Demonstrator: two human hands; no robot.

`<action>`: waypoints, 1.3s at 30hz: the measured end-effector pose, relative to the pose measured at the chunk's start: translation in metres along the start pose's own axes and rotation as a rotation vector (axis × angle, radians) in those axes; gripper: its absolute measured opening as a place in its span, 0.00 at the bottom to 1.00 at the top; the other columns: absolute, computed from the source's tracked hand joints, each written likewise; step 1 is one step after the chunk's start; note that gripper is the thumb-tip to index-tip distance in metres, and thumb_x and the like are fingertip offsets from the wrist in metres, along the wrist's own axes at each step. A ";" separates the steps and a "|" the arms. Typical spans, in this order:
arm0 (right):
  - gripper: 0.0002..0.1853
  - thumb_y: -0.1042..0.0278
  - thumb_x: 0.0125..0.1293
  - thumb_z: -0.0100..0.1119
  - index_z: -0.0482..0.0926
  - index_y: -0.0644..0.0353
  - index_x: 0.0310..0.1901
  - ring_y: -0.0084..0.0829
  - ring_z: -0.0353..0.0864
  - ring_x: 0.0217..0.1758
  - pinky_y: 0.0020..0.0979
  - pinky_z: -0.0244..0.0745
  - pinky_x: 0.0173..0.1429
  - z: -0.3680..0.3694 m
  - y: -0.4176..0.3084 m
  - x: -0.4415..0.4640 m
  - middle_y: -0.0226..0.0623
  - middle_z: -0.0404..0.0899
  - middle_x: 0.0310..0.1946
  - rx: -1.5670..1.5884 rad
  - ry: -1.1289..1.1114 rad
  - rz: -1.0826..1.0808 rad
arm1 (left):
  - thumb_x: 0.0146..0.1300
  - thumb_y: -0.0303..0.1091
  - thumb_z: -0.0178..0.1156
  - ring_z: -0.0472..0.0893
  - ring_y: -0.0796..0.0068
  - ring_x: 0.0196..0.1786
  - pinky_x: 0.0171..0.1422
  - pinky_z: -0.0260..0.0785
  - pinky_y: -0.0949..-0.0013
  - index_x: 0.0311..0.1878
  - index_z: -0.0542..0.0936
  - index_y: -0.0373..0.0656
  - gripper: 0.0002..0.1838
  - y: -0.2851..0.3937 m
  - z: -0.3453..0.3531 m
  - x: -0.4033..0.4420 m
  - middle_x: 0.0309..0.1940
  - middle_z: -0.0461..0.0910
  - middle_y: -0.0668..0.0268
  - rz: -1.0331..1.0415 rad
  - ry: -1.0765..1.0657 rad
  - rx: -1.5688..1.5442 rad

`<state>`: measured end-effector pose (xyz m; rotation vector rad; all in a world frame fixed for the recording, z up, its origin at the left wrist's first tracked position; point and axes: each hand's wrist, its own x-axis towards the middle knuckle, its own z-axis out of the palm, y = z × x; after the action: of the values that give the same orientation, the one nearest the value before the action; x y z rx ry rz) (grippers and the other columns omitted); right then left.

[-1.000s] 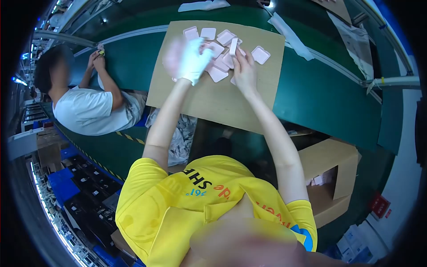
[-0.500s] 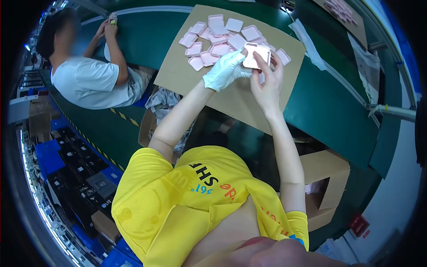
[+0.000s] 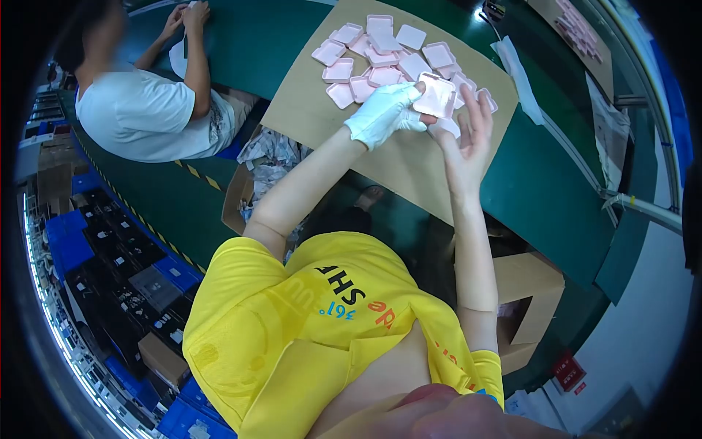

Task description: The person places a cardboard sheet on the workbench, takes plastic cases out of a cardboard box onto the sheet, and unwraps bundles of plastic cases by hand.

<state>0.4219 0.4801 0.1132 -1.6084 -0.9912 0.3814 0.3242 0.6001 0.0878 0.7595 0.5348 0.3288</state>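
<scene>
My left hand (image 3: 385,115), in a white glove with bare fingertips showing, grips a pale pink square shallow tray (image 3: 434,95) by its left side. The tray is tilted, its raised rim towards me. Just right of it, my bare right hand (image 3: 469,143) is open, fingers stretched up and apart from the thumb. Close to that thumb shows another pale piece (image 3: 445,129); whether the hand touches it I cannot tell. Behind both hands, a loose pile of similar pink trays (image 3: 384,55) lies on a cardboard sheet (image 3: 307,99), some face up, others overturned.
The cardboard rests on a green table (image 3: 545,190). Another person (image 3: 146,110) in a white shirt sits at the left, hands together over the table. Below stand a carton of crumpled wrapping (image 3: 272,157) and an open cardboard box (image 3: 530,300). A metal rail (image 3: 643,208) runs at right.
My right fingers have come off the tray and spread open; the left hand keeps hold of it. The camera view has shifted slightly, and the other person's hands have moved a little.
</scene>
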 end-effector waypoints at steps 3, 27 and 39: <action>0.31 0.72 0.52 0.52 0.63 0.58 0.62 0.40 0.50 0.71 0.42 0.51 0.70 -0.014 -0.012 0.003 0.49 0.50 0.66 0.264 0.049 0.114 | 0.63 0.43 0.55 0.81 0.69 0.40 0.41 0.75 0.71 0.53 0.72 0.37 0.21 -0.010 -0.011 0.003 0.41 0.77 0.62 -0.064 0.077 0.067; 0.33 0.58 0.55 0.50 0.60 0.58 0.64 0.42 0.52 0.70 0.45 0.43 0.72 0.009 -0.008 -0.008 0.47 0.53 0.66 1.618 -0.165 0.800 | 0.58 0.44 0.53 0.78 0.52 0.38 0.40 0.69 0.58 0.37 0.80 0.45 0.14 -0.083 -0.104 -0.150 0.37 0.78 0.53 -0.042 0.373 1.503; 0.33 0.54 0.58 0.49 0.59 0.56 0.65 0.34 0.61 0.65 0.42 0.47 0.71 0.067 0.032 -0.165 0.38 0.61 0.64 1.483 -0.403 1.348 | 0.57 0.41 0.49 0.76 0.51 0.43 0.49 0.68 0.56 0.37 0.79 0.43 0.14 -0.233 -0.195 -0.260 0.38 0.78 0.52 -0.404 0.629 1.266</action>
<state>0.2893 0.3973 0.0208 -0.5061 0.4001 1.8449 0.0219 0.4288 -0.1102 1.7380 1.5231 -0.2253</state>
